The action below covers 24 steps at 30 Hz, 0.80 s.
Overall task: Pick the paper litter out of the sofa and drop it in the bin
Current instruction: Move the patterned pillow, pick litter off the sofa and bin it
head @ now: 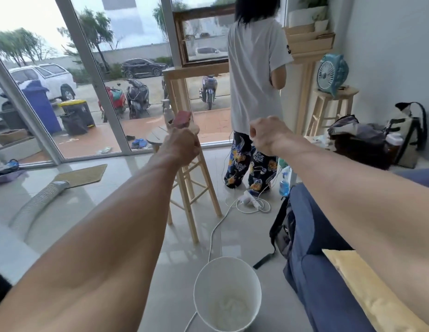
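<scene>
**Both fists clenched beyond the bin**

A white round plastic bin (201, 286) stands on the floor just beside the blue fabric sofa (311, 238), with pale crumpled paper litter (230, 305) at its bottom. Farther out, the left hand (182, 146) and right hand (266, 135) are held with fingers clenched, nothing visible in them.

White round bin (207, 286) upright, open-topped, just beside blue sofa (313, 238).

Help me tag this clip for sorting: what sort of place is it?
Probably a ground-floor living room in a home: a blue sofa, a white bin on the tiled floor, and sliding glass doors facing parked motorbikes outside.
</scene>
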Motion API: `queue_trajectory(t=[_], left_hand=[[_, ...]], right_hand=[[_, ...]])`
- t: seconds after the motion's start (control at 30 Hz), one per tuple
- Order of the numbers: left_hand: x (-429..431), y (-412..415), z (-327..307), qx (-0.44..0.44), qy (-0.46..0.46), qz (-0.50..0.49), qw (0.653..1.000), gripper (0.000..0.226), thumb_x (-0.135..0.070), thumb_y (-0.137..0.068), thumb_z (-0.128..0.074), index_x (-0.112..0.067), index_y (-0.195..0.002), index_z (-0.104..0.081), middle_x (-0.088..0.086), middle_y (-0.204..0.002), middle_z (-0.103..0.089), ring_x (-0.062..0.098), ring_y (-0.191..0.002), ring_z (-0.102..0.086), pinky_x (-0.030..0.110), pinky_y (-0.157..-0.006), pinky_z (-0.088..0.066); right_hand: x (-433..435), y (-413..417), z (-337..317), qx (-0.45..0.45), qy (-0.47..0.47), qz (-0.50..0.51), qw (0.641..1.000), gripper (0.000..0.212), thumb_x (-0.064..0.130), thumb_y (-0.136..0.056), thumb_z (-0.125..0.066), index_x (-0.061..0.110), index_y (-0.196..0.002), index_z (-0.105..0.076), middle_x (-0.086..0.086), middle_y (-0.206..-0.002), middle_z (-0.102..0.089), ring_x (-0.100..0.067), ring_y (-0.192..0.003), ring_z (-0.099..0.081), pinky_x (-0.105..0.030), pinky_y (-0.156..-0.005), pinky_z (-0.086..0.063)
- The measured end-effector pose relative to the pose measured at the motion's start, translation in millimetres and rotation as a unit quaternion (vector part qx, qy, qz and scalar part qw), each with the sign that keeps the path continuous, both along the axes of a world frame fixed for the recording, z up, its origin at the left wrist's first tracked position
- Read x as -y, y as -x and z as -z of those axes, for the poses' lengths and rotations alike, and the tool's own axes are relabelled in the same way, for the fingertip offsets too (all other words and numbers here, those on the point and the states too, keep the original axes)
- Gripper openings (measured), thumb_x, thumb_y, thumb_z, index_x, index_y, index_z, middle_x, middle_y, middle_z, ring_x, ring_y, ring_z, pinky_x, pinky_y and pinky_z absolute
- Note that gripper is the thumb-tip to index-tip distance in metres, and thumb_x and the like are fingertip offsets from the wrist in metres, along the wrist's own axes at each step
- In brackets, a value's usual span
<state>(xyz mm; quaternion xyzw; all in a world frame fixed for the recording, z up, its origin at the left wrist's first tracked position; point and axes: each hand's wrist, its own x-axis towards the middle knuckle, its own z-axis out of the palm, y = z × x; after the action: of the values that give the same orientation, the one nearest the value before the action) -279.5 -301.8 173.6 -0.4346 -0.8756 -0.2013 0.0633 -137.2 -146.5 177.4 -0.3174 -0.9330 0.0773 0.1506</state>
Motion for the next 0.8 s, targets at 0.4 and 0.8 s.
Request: queue_trajectory(t=[0.4, 0.8], left_hand=[[1.1, 10.0, 268.1, 0.023, -0.001, 0.031, 0.999, 0.016, -0.003, -0.09, -0.063, -0.007, -0.101, -0.075, 0.008, -0.106, -0.07, 0.011, -0.072, -0.062, 0.03, -0.079, -0.058], [4.0, 12.5, 390.0, 0.009, 0.066, 0.009, 0.998, 0.026, -0.007, -0.092, -0.056, -0.009, -0.114, -0.07, 0.014, -0.118, -0.067, 0.028, -0.107, -0.063, 0.038, -0.096, -0.051]], right_hand=[[1.0, -2.9, 262.1, 0.052, -0.034, 0.011, 0.998, 0.035, -0.002, -0.09, -0.046, 0.009, -0.122, -0.055, -0.018, -0.127, -0.05, -0.032, -0.112, -0.053, -0.034, -0.087, -0.045], [-16.3, 4.6, 411.6, 0.053, 0.015, 0.001, 0.998, 0.02, 0.016, -0.094, -0.048, 0.013, -0.103, -0.065, -0.012, -0.111, -0.061, -0.032, -0.097, -0.058, -0.034, -0.078, -0.049]])
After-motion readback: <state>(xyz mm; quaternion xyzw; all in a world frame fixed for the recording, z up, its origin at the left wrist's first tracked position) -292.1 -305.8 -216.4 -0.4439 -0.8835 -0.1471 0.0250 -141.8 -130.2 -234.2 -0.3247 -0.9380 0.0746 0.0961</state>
